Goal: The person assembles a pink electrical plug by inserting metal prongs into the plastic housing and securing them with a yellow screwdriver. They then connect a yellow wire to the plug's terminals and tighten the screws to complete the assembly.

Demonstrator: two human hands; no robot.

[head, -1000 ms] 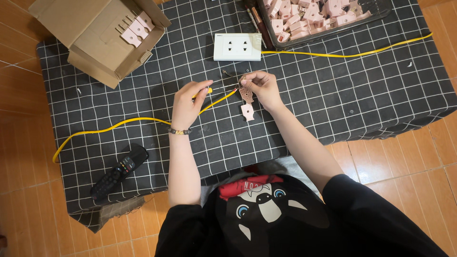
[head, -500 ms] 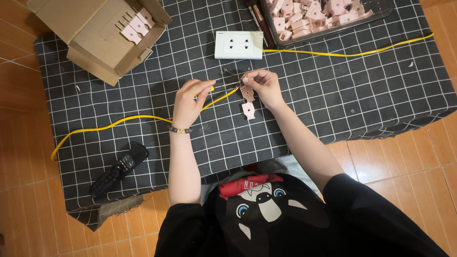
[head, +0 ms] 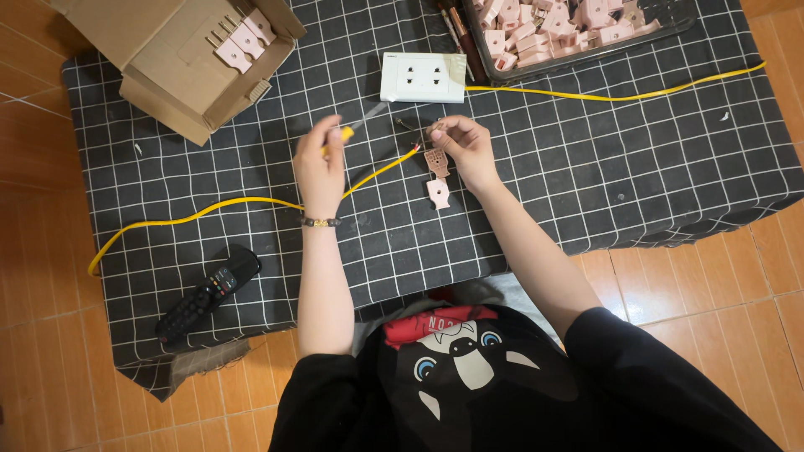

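Both hands were closed at mid-frame: your left hand pinched a yellow-handled screwdriver, angled toward the pink plug half your right hand steadied above the counter.

We see a small screwdriver with a yellow handle and thin metal shaft, tilted, its tip pointing up and to the right. A pink plug half with its inner side showing is held upright over the surface; a second pink plug piece lies just below it. A yellow cable snakes across the checked cloth, its stripped end near the plug half.
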